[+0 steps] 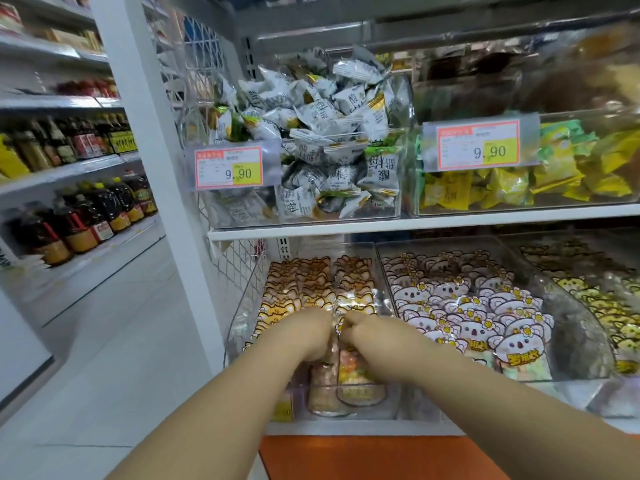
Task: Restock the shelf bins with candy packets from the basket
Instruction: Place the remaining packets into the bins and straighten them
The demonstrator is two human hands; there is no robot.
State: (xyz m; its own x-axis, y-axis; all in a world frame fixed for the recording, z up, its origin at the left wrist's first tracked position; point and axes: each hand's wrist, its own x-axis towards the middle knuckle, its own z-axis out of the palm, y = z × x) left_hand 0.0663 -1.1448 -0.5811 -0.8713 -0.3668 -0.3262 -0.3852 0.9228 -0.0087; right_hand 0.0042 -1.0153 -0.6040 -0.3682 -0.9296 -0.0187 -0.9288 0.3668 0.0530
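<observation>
A clear shelf bin (pixel 242 317) on the lower shelf holds rows of orange cat-shaped candy packets (pixel 313 285). My left hand (pixel 306 336) and my right hand (pixel 363 332) are both inside this bin, side by side near its front. Their fingers are curled down among the front packets, and each seems to grip a candy packet (pixel 346 370); the fingertips are hidden. The basket is not in view.
To the right stand bins of white koala packets (pixel 467 306) and yellow packets (pixel 609 306). The upper shelf holds bins of white wrapped sweets (pixel 329 133) and yellow-green sweets (pixel 519 181) with 9.90 price tags. An orange ledge (pixel 363 455) lies below. Bottle shelves line the aisle at left.
</observation>
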